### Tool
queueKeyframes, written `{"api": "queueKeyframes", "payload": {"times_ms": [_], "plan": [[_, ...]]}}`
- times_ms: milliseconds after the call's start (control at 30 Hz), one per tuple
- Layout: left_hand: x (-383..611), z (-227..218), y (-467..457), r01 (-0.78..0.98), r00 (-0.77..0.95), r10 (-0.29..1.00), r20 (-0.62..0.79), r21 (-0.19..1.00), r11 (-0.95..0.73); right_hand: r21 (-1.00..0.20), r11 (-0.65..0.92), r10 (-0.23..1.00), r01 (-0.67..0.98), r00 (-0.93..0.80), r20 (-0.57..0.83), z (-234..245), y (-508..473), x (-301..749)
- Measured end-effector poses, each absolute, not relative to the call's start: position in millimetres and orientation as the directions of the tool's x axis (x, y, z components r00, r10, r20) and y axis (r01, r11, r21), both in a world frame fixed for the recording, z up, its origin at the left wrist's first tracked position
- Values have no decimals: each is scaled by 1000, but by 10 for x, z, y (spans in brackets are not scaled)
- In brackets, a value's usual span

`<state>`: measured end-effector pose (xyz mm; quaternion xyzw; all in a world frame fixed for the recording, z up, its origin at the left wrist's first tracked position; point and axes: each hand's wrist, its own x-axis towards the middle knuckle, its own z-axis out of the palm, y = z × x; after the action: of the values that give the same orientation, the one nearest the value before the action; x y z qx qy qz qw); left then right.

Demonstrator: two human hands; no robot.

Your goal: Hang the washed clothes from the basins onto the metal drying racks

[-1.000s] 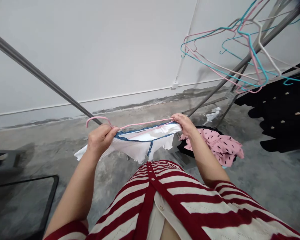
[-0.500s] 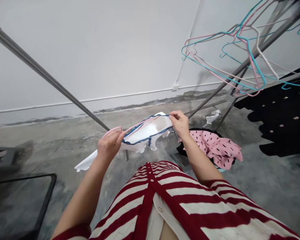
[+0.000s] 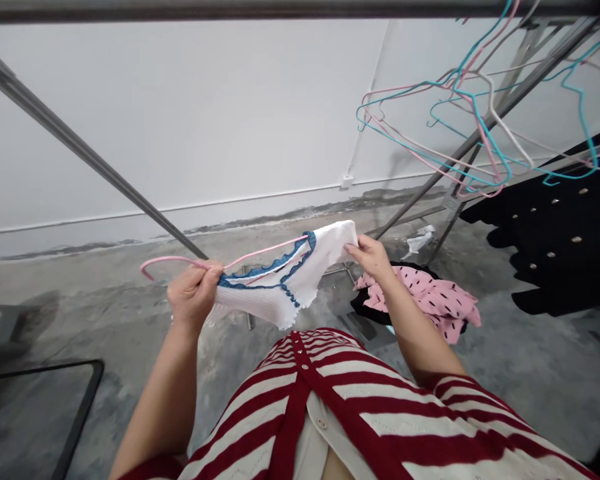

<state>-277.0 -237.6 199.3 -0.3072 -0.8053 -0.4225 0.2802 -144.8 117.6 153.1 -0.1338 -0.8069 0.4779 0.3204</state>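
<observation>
Shift at the shoulder: the right hand has left the blue trim and now pinches plain white cloth farther out; the neckline, stretched wide half a second ago, lies narrower
What it means: the far arm of the pink hanger runs in past the trim and out of sight under the cloth, so this side of the white garment looks to be seated over it, though the hidden tip cannot be checked
Hook: clear again of the left hand, curving out beyond it on the side away from the garment
Left grip: fingers curled tight around the hanger just by the hook, the thumb pressing where the trim begins
Right grip: thumb and fingertips brought together on the garment's outer edge, no gap showing between them
White garment: held in the air between both hands, its ruffled hem hanging toward the striped top; most of it lies inward of the right fingers
Nearby: a pink spotted cloth heaped low beyond the right forearm, spare hangers up on the rack
</observation>
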Motion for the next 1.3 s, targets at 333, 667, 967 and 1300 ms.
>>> {"api": "queueKeyframes", "payload": {"times_ms": [333,667,967,1300], "plan": [[-2726,2063,-2292,768,-589,238,772,443,462,-685,693,401,-226,-668,627,1739,1039,-1077],[-2724,2151,-2185,759,-651,419,634,545,356,-430,848,-104,-309,-893,437,2338,1130,-1371],[-2734,2069,-2086,859,-512,545,664,409,309,-441,804,-283,-398,-909,306,2203,818,-1595],[-3233,1678,-2864,481,-869,69,490,801,356,-596,755,108,-272,-846,523,2249,1390,-1399]]}}
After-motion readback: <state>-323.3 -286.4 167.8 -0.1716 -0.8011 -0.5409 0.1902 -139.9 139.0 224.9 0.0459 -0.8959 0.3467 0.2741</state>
